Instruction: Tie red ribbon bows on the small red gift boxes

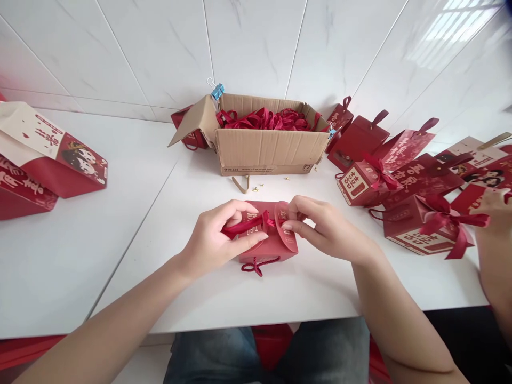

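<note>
In front of me on the white table lies a red gift box (268, 253) with rounded overlapping top flaps and a thin red cord loop (258, 265) at its near side. A red ribbon (266, 217) runs across the top, gathered in a knot at the middle. My left hand (222, 234) is closed on the ribbon left of the knot, thumb and fingers pinching it. On the other side, my right hand (316, 224) pinches the ribbon close to the right flap. Its fingertips partly hide that end of the ribbon.
Behind the gift box stands a cardboard box (272, 152) full of red ribbons (272, 118). Small gold pieces (256, 189) and a bent gold strip (240, 184) lie before it. Finished-looking red boxes (426, 224) crowd the right; larger boxes (76, 165) stand left. Another person's hand (494, 208) is far right.
</note>
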`<state>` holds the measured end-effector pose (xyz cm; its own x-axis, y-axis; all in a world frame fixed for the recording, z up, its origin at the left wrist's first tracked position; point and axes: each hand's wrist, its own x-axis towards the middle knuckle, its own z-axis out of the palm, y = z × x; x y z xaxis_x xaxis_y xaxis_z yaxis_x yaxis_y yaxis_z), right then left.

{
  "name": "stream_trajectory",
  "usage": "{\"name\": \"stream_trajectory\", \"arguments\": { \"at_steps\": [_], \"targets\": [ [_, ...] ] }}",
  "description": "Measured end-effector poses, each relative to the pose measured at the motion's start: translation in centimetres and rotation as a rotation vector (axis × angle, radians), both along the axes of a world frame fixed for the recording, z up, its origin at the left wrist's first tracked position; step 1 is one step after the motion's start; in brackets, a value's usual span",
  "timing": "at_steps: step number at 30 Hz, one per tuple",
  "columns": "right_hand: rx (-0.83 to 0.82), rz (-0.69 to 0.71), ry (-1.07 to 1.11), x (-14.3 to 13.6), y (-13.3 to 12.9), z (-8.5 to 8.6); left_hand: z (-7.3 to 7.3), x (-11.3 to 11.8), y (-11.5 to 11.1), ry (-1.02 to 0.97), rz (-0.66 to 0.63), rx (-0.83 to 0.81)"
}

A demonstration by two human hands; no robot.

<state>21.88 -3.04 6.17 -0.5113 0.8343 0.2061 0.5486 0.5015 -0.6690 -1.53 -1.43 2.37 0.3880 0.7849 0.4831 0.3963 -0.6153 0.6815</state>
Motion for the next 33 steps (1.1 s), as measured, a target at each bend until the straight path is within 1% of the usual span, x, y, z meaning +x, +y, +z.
{"name": "stream_trajectory", "arguments": {
  "at_steps": [4,6,9,11,14,17,20,23,26,28,30,33],
  "targets": [
    [-0.049,-0.053,0.002,0.9,-0.1,0.0,0.4,0.0,-0.2,0.046,0.04,0.015],
    [-0.04,-0.031,0.009,1.4,0.1,-0.1,0.5,0.0,-0.3,0.05,0.04,0.012],
    [0.027,0.029,0.047,1.7,0.2,0.0,0.6,0.1,-0.3,0.055,0.039,0.0],
    [0.052,0.036,0.068,1.8,0.3,0.1,0.7,0.0,-0.4,0.063,0.042,-0.011],
    [0.013,0.042,0.07,1.7,0.3,0.0,0.8,-0.1,-0.3,0.08,0.067,-0.022],
    [-0.007,0.079,0.033,1.5,0.2,-0.2,1.0,-0.2,-0.2,0.077,0.089,-0.041],
    [-0.022,0.105,-0.013,1.2,0.2,-0.6,0.8,-0.2,-0.1,0.043,0.079,-0.096],
    [-0.054,0.1,-0.042,0.7,0.2,-0.7,0.4,-0.2,0.2,0.008,0.035,-0.201],
    [-0.109,0.09,-0.06,0.5,0.3,-0.7,0.1,0.0,0.4,0.01,-0.003,-0.313],
    [-0.137,0.089,-0.062,0.4,0.3,-0.6,0.3,0.0,0.4,0.028,-0.01,-0.341],
    [-0.141,0.099,-0.059,0.5,0.3,-0.5,0.5,0.0,0.4,0.067,-0.004,-0.31],
    [-0.131,0.115,-0.048,0.5,0.4,-0.7,1.0,0.1,0.3,0.13,0.028,-0.164]
  ]
}}
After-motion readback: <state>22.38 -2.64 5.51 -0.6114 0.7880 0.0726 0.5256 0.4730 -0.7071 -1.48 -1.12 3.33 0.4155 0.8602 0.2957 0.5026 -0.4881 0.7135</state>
